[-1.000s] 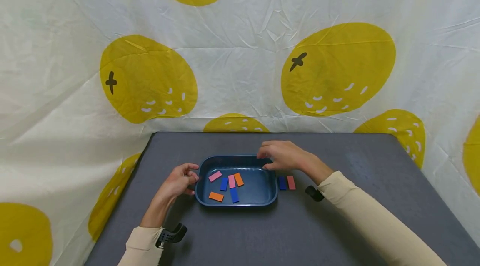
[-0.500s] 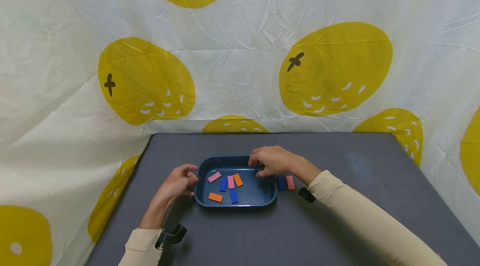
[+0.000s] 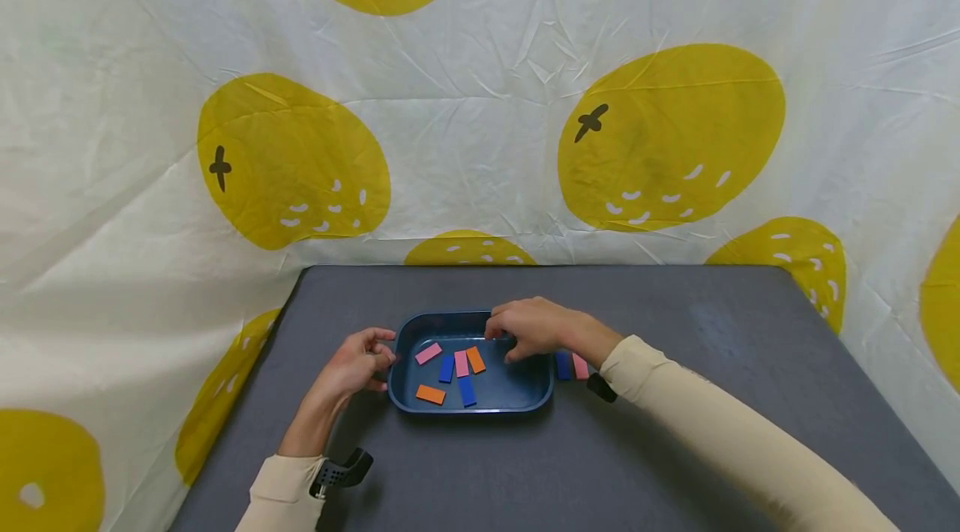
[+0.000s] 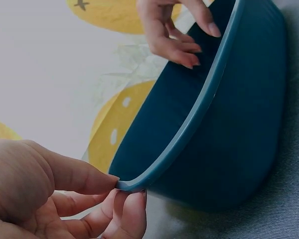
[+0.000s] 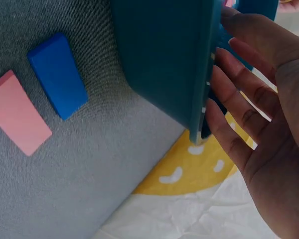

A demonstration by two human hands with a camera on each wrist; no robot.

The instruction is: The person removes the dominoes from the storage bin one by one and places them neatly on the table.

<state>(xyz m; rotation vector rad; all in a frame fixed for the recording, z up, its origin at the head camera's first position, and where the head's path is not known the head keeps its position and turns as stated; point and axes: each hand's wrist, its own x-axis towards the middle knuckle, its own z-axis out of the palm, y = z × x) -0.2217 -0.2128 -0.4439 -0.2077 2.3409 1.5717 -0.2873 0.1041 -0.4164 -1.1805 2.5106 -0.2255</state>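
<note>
A dark blue rectangular tray [image 3: 483, 411] holds several small flat blocks: pink blocks [image 3: 428, 353], blue blocks [image 3: 447, 368] and orange blocks [image 3: 431, 394]. At its left end my left hand [image 3: 358, 363] pinches the rim between thumb and fingers, which shows closely in the left wrist view. Over the tray's right half hovers my right hand [image 3: 534, 325], its fingers loosely bent and pointing down. Nothing shows between those fingers in the left wrist view. Part of the right rim is hidden behind this hand in the head view.
Just right of the tray, a blue block [image 5: 58, 75] and a pink block [image 5: 20, 113] lie side by side on the grey table [image 3: 480, 474]. Behind the table hangs a white cloth [image 3: 480, 140] with large yellow fruit prints.
My right hand has moved left and slightly down, from the tray's far right corner to over its inside. The left hand keeps its place at the rim, and the blocks lie as before.
</note>
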